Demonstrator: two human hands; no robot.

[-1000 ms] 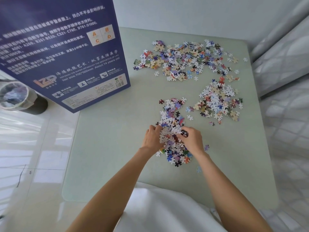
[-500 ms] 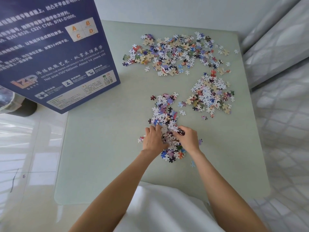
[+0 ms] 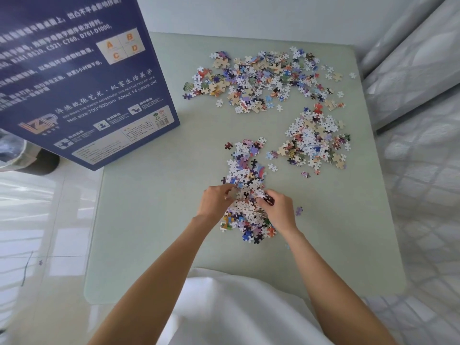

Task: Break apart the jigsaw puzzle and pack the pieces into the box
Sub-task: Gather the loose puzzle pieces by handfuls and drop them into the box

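Left hand, right hand, curled, gripping near puzzle pile

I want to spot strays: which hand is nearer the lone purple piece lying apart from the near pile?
Right. The right hand lies just left of the lone purple piece; the left hand is across the near pile, farther away.

— Both bare forearms reach forward, converging toward the middle. Left hand?

— Knuckles up, fingers curled down, tips pinching inward.

— And the right hand?

— Close beside it, thumb and fingers curled, pinching too. Wrists angled toward each other, hands nearly meeting.
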